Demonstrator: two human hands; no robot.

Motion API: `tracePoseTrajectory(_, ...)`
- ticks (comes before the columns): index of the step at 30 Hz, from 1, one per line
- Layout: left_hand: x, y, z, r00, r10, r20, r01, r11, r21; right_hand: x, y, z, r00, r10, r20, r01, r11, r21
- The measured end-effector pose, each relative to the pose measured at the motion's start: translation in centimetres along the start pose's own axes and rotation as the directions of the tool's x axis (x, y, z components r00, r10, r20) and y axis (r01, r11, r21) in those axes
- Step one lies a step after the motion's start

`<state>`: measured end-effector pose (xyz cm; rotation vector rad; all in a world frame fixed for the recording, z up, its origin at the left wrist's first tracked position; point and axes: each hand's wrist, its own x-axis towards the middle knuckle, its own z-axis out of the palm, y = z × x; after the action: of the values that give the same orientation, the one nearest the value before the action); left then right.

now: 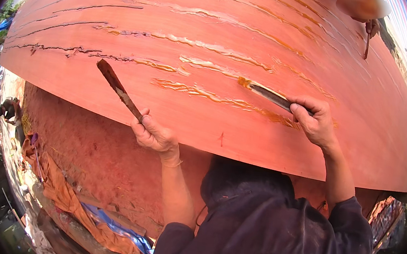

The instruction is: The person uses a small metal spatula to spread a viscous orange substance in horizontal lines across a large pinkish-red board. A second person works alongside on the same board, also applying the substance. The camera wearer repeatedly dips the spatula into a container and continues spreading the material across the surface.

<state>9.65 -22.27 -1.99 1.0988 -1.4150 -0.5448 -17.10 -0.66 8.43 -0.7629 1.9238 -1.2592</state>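
Note:
A broad, curved-looking reddish surface (204, 122) fills the space before me, crossed by long cracks. Dark, dry-looking cracks run on the left; in the middle they carry glossy amber and whitish paste (202, 94). My left hand (156, 134) grips the lower end of a flat, dark, paste-crusted stick (117, 84), its upper end angled up and left over the surface. Closed round a narrow scraper (271, 95), my right hand (316, 121) holds its amber-smeared tip at one end of a paste-filled crack. Its fingers pinch the handle from above.
At the upper right, another person's hand (373, 28) holds a thin tool (367, 45) at the surface. Below the surface's edge lies reddish ground (107, 166), with orange cloth (61, 191) and blue sheeting (117, 225). A dark object (8, 109) stands at far left.

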Motion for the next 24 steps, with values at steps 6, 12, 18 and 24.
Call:
tracePoseTrajectory(6, -0.2, -0.4, -0.2, 0.997, -0.070, 0.016, 0.071, 0.996, -0.048, -2.5, 1.7, -2.2, 0.996, 0.018, -0.087, -0.021, 0.999, -0.033)
tracePoseTrajectory(12, 0.1, -0.6, 0.1, 1.000, -0.004, 0.022, 0.006, 0.997, -0.075, -1.4, 2.5, -1.4, 0.998, 0.002, -0.063, -0.004, 1.000, -0.027)
tracePoseTrajectory(18, 0.3, -0.2, 0.4, 1.000, 0.027, 0.006, -0.026, 0.998, -0.064, -0.1, 2.1, 0.0, 0.999, 0.022, -0.041, -0.021, 1.000, 0.015)
tracePoseTrajectory(24, 0.0, 0.1, -0.2, 0.997, -0.063, 0.037, 0.064, 0.998, -0.024, 1.7, 1.3, 1.4, 0.999, 0.038, -0.002, -0.038, 0.997, 0.072)
